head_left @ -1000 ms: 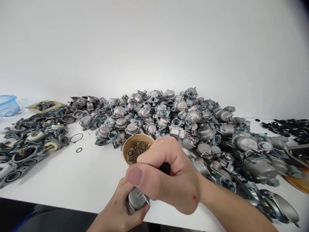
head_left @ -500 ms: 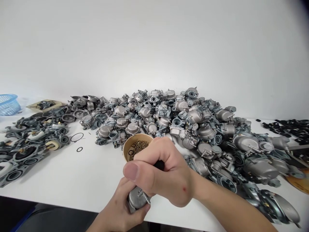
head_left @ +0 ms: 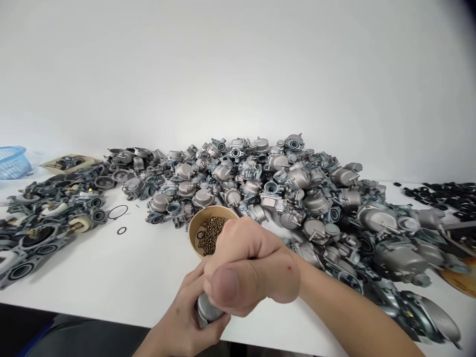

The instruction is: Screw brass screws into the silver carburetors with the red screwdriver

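Note:
My left hand (head_left: 186,317) is wrapped around a grey metal carburetor (head_left: 208,308), of which only part of the rounded bowl shows. Directly above it, my right hand (head_left: 253,270) is closed in a fist, thumb toward me. A black-handled tool was partly visible in that fist a moment ago; now the fingers cover it, and its tip cannot be seen. Just beyond both hands stands a round tan tub (head_left: 197,223) with many small brass-coloured screws (head_left: 213,233) in it. The right fist hides part of its near right rim.
A large heap of carburetors (head_left: 245,183) spreads along the wall and down the right side. More carburetor bodies (head_left: 44,223) lie at left, near thin black rings (head_left: 122,230). A blue basket (head_left: 14,163) stands far left; black rubber parts (head_left: 442,198) lie far right.
My right fist has turned and shifted slightly down and right, covering more of the carburetor and hiding the black handle. My left hand has stayed nearly still.

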A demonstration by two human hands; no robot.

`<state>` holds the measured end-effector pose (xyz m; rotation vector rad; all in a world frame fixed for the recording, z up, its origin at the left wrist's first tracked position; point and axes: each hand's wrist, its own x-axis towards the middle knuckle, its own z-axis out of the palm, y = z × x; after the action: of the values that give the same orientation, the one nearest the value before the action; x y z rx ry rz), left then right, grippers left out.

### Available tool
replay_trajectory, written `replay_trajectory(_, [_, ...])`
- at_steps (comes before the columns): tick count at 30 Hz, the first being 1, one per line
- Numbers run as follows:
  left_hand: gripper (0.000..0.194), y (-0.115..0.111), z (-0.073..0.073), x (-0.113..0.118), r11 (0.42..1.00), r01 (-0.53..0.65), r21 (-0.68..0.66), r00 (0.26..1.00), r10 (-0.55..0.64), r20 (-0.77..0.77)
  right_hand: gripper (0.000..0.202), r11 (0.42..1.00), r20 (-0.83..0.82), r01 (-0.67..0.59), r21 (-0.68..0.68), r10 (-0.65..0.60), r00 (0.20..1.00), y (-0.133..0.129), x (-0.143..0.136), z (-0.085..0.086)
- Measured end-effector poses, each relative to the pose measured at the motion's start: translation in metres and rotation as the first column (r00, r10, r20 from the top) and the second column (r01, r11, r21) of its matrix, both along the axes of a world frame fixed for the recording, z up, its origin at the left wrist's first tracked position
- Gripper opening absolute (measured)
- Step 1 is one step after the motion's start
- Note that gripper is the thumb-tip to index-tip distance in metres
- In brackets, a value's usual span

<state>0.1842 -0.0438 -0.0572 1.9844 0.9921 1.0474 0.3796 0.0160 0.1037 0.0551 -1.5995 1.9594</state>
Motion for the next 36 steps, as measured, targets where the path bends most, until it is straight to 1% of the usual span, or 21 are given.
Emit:
replay_trajectory(2, [0.039,-0.002,-0.011,-0.004,0.999,0.011,0.048,0.999,-0.009,-0.049,0.045,1.0,-0.019,0.028,0.013,-0.028,0.999,0.001,0.0,-0.001])
replay_trajectory(3, [0.039,-0.003,-0.018,-0.006,0.998,0.023,0.055,0.998,-0.019,-0.067,0.039,0.995,-0.027,0.059,0.076,-0.057,0.998,0.002,0.0,-0.001])
replay_trajectory(4, [0.039,-0.003,-0.023,-0.007,0.998,0.03,0.055,0.997,-0.026,-0.073,0.031,0.978,-0.02,0.11,0.178,-0.109,0.994,0.002,0.001,-0.002])
replay_trajectory(5, [0.042,-0.004,-0.028,-0.007,0.998,0.013,0.055,0.998,-0.01,-0.063,0.023,0.935,-0.002,0.18,0.306,-0.189,0.982,0.001,0.002,-0.002])
replay_trajectory(6, [0.048,-0.004,-0.031,-0.007,0.998,-0.012,0.058,0.999,0.014,-0.045,0.018,0.859,0.01,0.257,0.443,-0.292,0.956,0.001,0.004,-0.001])
replay_trajectory(7, [0.052,-0.004,-0.032,-0.007,0.998,-0.027,0.057,0.999,0.028,-0.023,0.015,0.751,0.011,0.326,0.574,-0.405,0.914,-0.001,0.006,-0.001])
replay_trajectory(8, [0.052,-0.003,-0.031,-0.005,0.998,-0.026,0.055,1.0,0.026,-0.001,0.016,0.626,-0.012,0.378,0.683,-0.507,0.862,-0.003,0.009,0.0])
replay_trajectory(9, [0.048,-0.002,-0.028,-0.003,0.999,-0.004,0.047,1.0,0.003,0.022,0.018,0.503,-0.036,0.407,0.762,-0.595,0.803,-0.005,0.012,0.002])
replay_trajectory(10, [0.039,-0.001,-0.023,-0.001,0.998,0.041,0.039,0.998,-0.043,0.039,0.02,0.397,-0.072,0.421,0.815,-0.653,0.754,-0.007,0.014,0.003])
replay_trajectory(11, [0.033,0.0,-0.018,0.0,0.996,0.085,0.028,0.995,-0.086,0.048,0.022,0.319,-0.104,0.422,0.849,-0.682,0.724,-0.008,0.017,0.004])
replay_trajectory(12, [0.034,0.001,-0.013,0.002,0.995,0.101,0.016,0.993,-0.102,0.052,0.024,0.269,-0.124,0.416,0.869,-0.696,0.708,-0.009,0.02,0.005])
replay_trajectory(13, [0.038,0.002,-0.008,0.002,0.995,0.095,0.018,0.995,-0.096,0.039,0.027,0.24,-0.14,0.41,0.88,-0.694,0.706,-0.009,0.022,0.006])
replay_trajectory(14, [0.043,0.002,-0.006,0.002,0.996,0.08,0.029,0.996,-0.08,0.029,0.029,0.226,-0.142,0.396,0.89,-0.689,0.711,-0.009,0.025,0.007])
replay_trajectory(16, [0.056,0.001,-0.005,0.001,0.997,0.05,0.059,0.999,-0.051,0.015,0.032,0.19,-0.133,0.354,0.916,-0.689,0.712,-0.007,0.029,0.009])
replay_trajectory(18, [0.065,0.0,-0.007,0.0,0.997,0.042,0.069,0.999,-0.043,0.005,0.03,0.139,-0.087,0.273,0.952,-0.73,0.678,-0.006,0.034,0.014])
replay_trajectory(20, [0.068,-0.001,-0.01,-0.001,0.997,0.045,0.066,0.999,-0.045,-0.004,0.028,0.114,-0.032,0.184,0.976,-0.765,0.643,-0.007,0.037,0.02])
replay_trajectory(22, [0.064,0.0,-0.009,-0.001,0.996,0.059,0.067,0.998,-0.06,0.008,0.029,0.131,0.013,0.138,0.982,-0.77,0.638,-0.009,0.039,0.025])
replay_trajectory(24, [0.06,0.001,-0.006,0.0,0.994,0.08,0.071,0.996,-0.083,0.04,0.029,0.167,0.052,0.119,0.979,-0.763,0.644,-0.013,0.04,0.029])
replay_trajectory(26, [0.058,0.002,-0.002,0.002,0.993,0.096,0.07,0.993,-0.101,0.061,0.029,0.184,0.071,0.111,0.977,-0.762,0.643,-0.015,0.041,0.03])
replay_trajectory(29, [0.057,0.003,0.002,0.004,0.993,0.099,0.068,0.992,-0.104,0.068,0.031,0.177,0.063,0.115,0.978,-0.765,0.641,-0.017,0.043,0.029])
replay_trajectory(36, [0.058,0.003,0.005,0.005,0.992,0.108,0.063,0.99,-0.113,0.088,0.029,0.174,0.041,0.138,0.975,-0.751,0.659,-0.018,0.043,0.029])
